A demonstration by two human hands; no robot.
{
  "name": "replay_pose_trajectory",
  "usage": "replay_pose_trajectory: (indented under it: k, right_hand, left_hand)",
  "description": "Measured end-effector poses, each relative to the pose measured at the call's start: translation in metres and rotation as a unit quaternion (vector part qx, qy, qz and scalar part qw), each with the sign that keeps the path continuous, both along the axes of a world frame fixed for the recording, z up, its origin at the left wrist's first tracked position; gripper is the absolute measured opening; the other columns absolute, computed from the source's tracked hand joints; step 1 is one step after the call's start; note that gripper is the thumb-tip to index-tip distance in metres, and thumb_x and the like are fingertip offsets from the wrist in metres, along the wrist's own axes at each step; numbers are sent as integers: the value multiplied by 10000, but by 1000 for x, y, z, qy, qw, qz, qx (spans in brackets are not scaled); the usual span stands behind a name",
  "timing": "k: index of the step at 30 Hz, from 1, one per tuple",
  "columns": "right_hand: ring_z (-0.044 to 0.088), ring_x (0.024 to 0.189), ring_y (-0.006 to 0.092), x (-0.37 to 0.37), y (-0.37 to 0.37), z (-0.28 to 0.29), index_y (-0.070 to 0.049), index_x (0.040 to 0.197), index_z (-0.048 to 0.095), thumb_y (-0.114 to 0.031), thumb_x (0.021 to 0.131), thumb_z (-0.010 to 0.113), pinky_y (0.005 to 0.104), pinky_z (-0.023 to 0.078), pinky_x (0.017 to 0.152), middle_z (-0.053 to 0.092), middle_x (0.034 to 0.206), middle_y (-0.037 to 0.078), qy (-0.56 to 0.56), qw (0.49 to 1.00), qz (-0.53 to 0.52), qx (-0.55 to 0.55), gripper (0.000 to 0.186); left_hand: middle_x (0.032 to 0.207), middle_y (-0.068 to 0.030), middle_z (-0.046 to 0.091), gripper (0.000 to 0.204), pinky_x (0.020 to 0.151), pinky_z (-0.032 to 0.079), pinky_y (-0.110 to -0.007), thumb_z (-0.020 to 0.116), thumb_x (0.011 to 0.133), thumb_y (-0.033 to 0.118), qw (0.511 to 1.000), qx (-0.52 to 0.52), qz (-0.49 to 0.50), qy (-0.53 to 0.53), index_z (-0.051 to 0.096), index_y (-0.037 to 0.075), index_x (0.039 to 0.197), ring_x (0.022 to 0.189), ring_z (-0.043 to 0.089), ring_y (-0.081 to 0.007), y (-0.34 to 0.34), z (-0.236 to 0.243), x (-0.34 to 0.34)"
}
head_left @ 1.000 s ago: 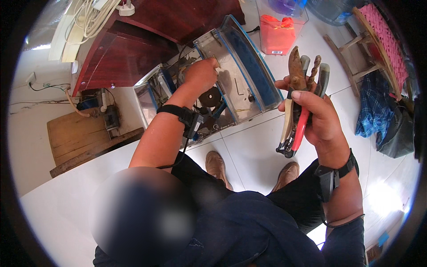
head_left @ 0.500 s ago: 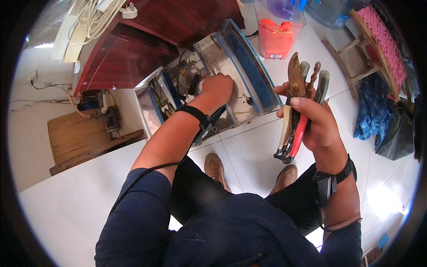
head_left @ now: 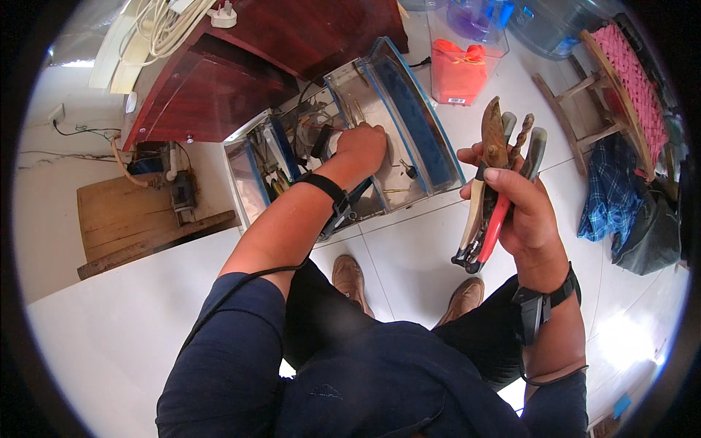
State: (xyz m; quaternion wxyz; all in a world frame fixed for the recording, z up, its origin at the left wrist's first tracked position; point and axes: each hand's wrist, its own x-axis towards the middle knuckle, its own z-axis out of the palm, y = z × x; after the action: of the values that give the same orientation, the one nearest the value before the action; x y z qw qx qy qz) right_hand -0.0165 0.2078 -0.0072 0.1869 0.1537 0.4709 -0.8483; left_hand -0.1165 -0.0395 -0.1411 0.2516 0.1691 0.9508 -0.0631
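My left hand point(head_left: 361, 152) reaches into a clear, blue-edged compartment box point(head_left: 443, 123) on the floor. Its fingers curl downward and closed; whatever is in them is hidden. Thin brass-coloured rods point(head_left: 358, 109) lie just beyond that hand, and a small black piece with a metal shaft point(head_left: 409, 170) lies to its right. Raised to the right of the box, my right hand point(head_left: 531, 215) grips a bundle of tools: pruning shears point(head_left: 493, 139) with a rusty blade and one red handle, a twisted drill bit point(head_left: 523, 133), and a tool with grey handles point(head_left: 538, 150).
Behind the box stands a dark red wooden cabinet point(head_left: 241, 84), with a coiled white cable point(head_left: 161, 33) above. A clear bin with an orange bag point(head_left: 458, 69) is beyond the box. At right are a wooden stool point(head_left: 584, 91) and a blue checked cloth point(head_left: 610, 186).
The view has shifted slightly, so the scene sits a little lower. My left hand stays in the box, and my right hand keeps the same hold on the tools.
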Motion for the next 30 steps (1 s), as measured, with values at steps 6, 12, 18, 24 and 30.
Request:
replay_pose_trajectory:
  k: [6,12,18,24,30]
  right_hand:
    - [622,827,195,1,0,0,36,1207,530,-182,783,652,325,495,784,598,1121,148,7,1000,-2,1,491]
    - [622,832,195,1,1,-1,35,1214,526,-184,783,653,323,491,789,595,1128,147,9,1000,2,-2,500]
    - [620,837,193,2,3,-1,36,1219,520,-190,785,655,323,487,789,591,1130,142,12,1000,1,-5,508]
    - [643,842,204,1,4,-5,51,1251,492,-180,814,593,312,521,792,579,1173,203,26,1000,7,0,504]
    - [624,813,195,1,4,-3,34,1197,532,-164,790,640,318,502,760,602,1100,130,15,1000,-9,-13,466]
  left_hand:
    - [1056,-238,591,301,735,548,-500,574,848,87,1000,-5,4,-6,538,0,1134,942,626,-403,2,-3,-2]
    - [1048,-244,599,304,717,551,-492,593,833,102,1000,-1,-7,2,542,-5,1113,922,632,-403,1,-5,-2]
    - [991,-246,623,300,689,550,-483,591,829,116,1000,-9,-11,9,545,-6,1099,883,642,-391,2,-1,0]
    - [941,-269,636,324,699,525,-530,566,836,130,999,36,22,25,544,-29,1117,864,635,-414,-9,3,-20]
    - [951,-230,647,235,703,510,-512,515,872,120,988,91,57,110,557,9,1075,807,642,-414,-40,-6,-37]
